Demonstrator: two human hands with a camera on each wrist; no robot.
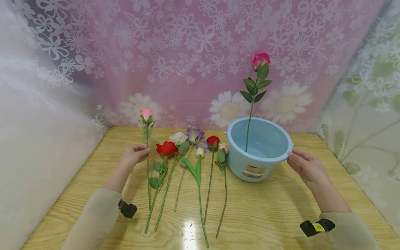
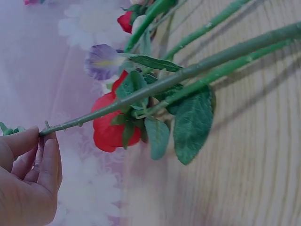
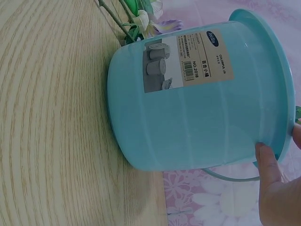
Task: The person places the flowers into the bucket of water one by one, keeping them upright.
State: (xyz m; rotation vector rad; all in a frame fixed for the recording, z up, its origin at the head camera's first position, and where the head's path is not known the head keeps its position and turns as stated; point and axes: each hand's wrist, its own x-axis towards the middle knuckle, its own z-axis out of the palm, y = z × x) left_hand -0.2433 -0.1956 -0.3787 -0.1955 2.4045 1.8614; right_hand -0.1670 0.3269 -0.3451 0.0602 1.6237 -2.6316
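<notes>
My left hand (image 1: 135, 157) pinches the stem of a light pink artificial rose (image 1: 146, 114) between thumb and fingertips. In the left wrist view that stem (image 2: 183, 73) runs slantwise from the fingertips, passing in front of a red flower (image 2: 110, 125). On the right, a light blue plastic bucket (image 1: 240, 163) stands upright on the table. My right hand (image 1: 309, 168) grips its rim at the right side, thumb on the rim and fingers against the outer wall. A dark pink rose (image 1: 260, 60) stands in the bucket, its stem leaning slightly.
Several artificial flowers lie on the wooden table (image 1: 256, 215) between the hands: a red rose (image 1: 167, 148), a whitish rose (image 1: 178, 138), a purple iris (image 1: 195, 135), a white tulip (image 1: 200, 152), another red rose (image 1: 213, 141) and a peach one (image 1: 223, 147). A floral curtain (image 1: 187, 69) hangs behind.
</notes>
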